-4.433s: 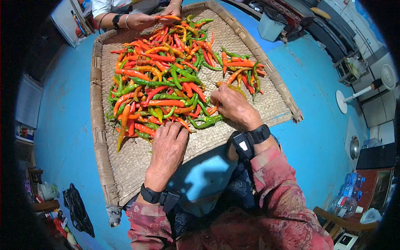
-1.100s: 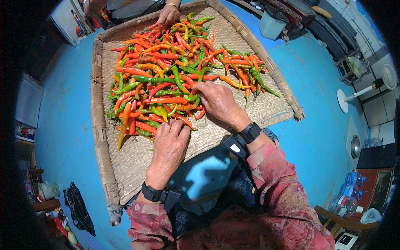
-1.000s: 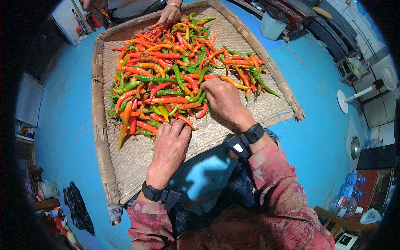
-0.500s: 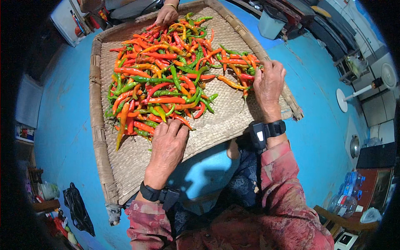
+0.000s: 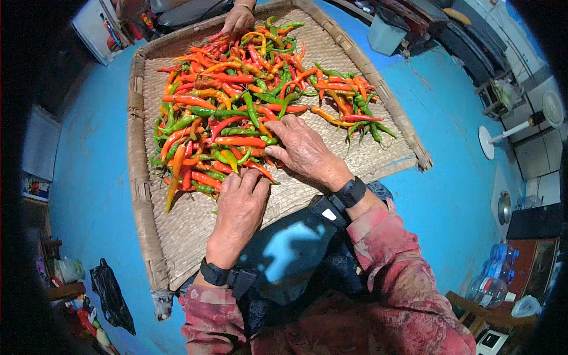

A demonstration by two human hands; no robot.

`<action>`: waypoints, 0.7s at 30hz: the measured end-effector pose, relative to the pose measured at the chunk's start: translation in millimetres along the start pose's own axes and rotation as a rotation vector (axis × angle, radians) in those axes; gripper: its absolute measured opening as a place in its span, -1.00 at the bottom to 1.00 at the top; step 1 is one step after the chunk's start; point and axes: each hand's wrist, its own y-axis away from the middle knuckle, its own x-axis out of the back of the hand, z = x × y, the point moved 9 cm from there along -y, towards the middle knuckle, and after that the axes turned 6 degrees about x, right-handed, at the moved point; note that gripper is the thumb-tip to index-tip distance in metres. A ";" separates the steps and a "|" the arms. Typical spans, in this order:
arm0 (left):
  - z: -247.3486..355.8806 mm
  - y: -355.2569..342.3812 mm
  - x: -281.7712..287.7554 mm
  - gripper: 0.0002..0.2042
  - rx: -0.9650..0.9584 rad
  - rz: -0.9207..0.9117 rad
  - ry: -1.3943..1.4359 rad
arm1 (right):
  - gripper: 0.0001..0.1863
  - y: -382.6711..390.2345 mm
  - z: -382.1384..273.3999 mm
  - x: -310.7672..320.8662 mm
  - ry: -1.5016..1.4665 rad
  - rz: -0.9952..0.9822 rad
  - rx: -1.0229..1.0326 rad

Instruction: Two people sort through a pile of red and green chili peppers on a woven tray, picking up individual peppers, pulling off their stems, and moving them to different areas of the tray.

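A pile of chili peppers (image 5: 219, 127), red, orange and green, covers the left and middle of a woven tray (image 5: 177, 236). My left hand (image 5: 239, 204) lies at the pile's near edge, fingers stretched onto the lowest chilies, tips partly hidden. At the pile's right side, my right hand (image 5: 307, 151) is open, thumb and forefinger apart against the chilies. Beyond it, on the tray's right, lies a smaller heap of chilies (image 5: 349, 97), with several green ones at its near side. Another person's hand (image 5: 238, 21) touches the pile's far end.
The tray's raised rim (image 5: 142, 195) runs along its left side. Blue floor (image 5: 438, 219) surrounds it. A black plastic bag (image 5: 111, 296) lies at lower left, a pale bin (image 5: 387, 34) stands at the far right, and large clear bottles (image 5: 500, 263) stand at right.
My right hand has moved left and nearer from the smaller heap to the main pile's edge. Green chilies now show where it was. My left hand has hardly moved.
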 end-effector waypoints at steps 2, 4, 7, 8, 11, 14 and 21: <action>-0.9 0.9 2.6 -0.75 -0.005 0.015 -0.013 | -0.52 -2.8 -3.1 -1.9 0.008 0.000 -0.039; 0.1 1.0 4.6 -0.76 -0.022 0.033 0.014 | -0.54 -5.6 -2.1 -1.4 0.030 0.003 -0.030; 0.4 1.0 2.7 -0.76 -0.025 0.043 0.000 | -0.54 -7.6 4.0 -7.0 0.034 -0.025 -0.016; 0.4 1.1 2.8 -0.76 -0.024 0.043 -0.001 | -0.55 -8.6 4.3 -11.0 0.045 -0.054 -0.026; 0.5 1.4 1.4 -0.77 -0.020 0.016 0.032 | -0.56 -7.2 -2.4 -11.3 0.073 -0.034 -0.003; 0.9 1.4 0.3 -0.77 -0.015 0.031 -0.016 | -0.57 -5.7 -6.7 -6.3 0.101 0.057 0.036; 0.9 0.3 1.9 -0.76 -0.011 0.010 -0.019 | -0.69 -13.7 -2.8 -9.2 0.106 0.097 0.058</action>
